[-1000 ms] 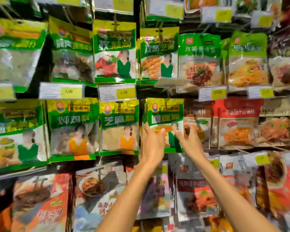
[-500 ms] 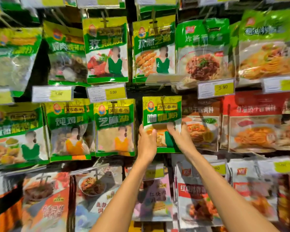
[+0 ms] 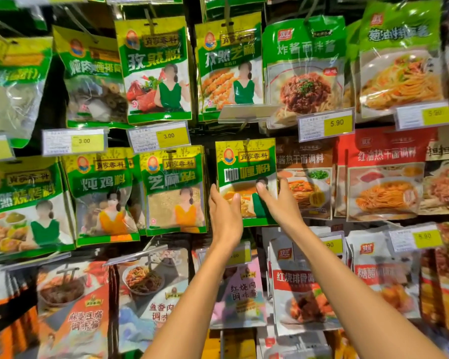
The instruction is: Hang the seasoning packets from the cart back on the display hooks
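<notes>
The left hand (image 3: 224, 216) pinches the packet (image 3: 245, 164) at its lower left edge; the right hand (image 3: 278, 204) grips its lower right, thumbs in front. Its top meets a hook (image 3: 248, 143).

We see the scene through one wide-angle head camera, worn by the person and facing straight at the display wall (image 3: 53, 107) from close up. The curry powder packet (image 3: 245, 174) sits near centre frame. The left hand (image 3: 224, 216) and right hand (image 3: 280, 203) reach in from the bottom edge.
</notes>
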Demonstrator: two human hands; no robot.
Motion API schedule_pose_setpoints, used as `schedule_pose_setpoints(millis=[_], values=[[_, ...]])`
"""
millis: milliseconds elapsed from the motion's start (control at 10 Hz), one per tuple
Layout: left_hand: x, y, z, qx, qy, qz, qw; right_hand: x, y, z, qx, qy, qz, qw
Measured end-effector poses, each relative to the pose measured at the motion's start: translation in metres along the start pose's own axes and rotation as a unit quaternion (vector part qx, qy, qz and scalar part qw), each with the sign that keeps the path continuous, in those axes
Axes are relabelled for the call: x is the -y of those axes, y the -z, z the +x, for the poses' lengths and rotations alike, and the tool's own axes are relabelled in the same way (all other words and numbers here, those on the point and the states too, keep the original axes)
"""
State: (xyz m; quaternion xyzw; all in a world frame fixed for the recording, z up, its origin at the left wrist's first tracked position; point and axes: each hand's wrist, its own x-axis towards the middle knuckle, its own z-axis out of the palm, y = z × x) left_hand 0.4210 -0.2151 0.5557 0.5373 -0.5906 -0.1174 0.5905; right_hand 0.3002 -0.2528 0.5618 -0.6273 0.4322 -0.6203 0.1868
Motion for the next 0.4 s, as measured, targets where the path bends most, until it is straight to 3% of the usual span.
schedule_pose_setpoints(millis=[200,400], values=[[-0.008,0.02,-0.038,-0.07,-0.135,0.093,0.984,0.016,0.024,-0.033,-0.082,0.071,-0.062,0.992],[0.012,0.064,-0.07,-0.075,-0.196,0.058,0.976,0.009,0.058,-0.093,-0.089,0.107,-0.104,0.985]])
